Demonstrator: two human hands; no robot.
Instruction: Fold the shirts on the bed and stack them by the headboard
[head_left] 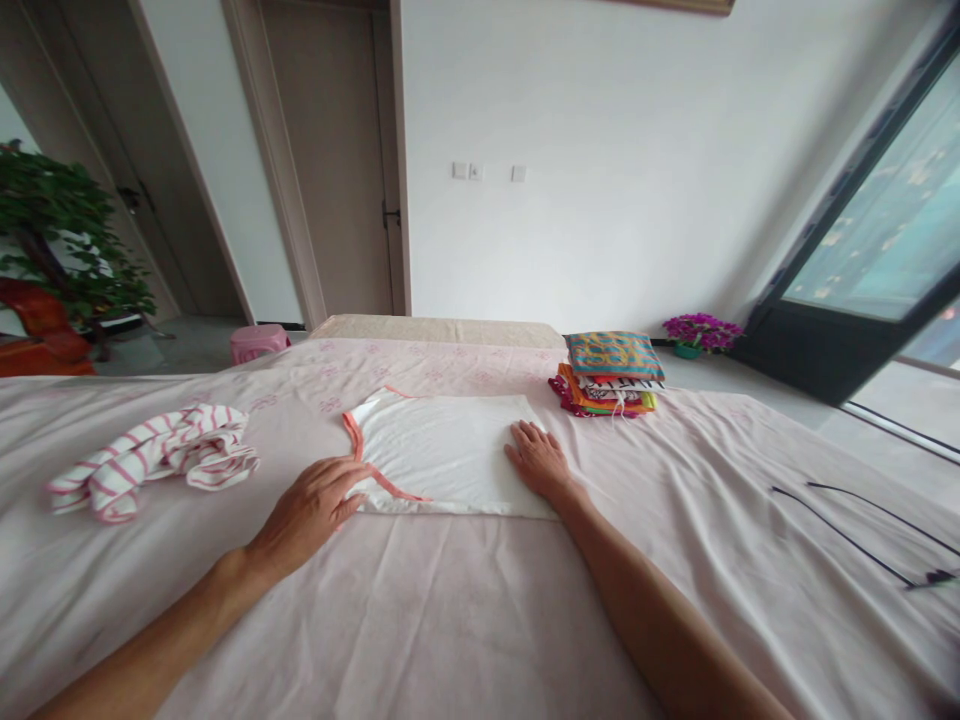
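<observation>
A white sleeveless top (442, 450) with orange trim lies spread flat on the pink bedsheet, its neck end to the left and its hem to the right. My left hand (315, 505) rests at the neck end, fingers over the orange edging and thumb apart from them. It touches the cloth without a visible grip. Palm down near the hem, my right hand (538, 460) lies flat with its fingers stretched out.
A crumpled striped garment (161, 460) lies to the left. At the far right of the top stands a stack of folded clothes (609, 375). Dark-framed glasses (862, 535) lie on the right of the sheet (450, 620). Beyond the bed are a pink stool (259, 343) and purple flowers (703, 332).
</observation>
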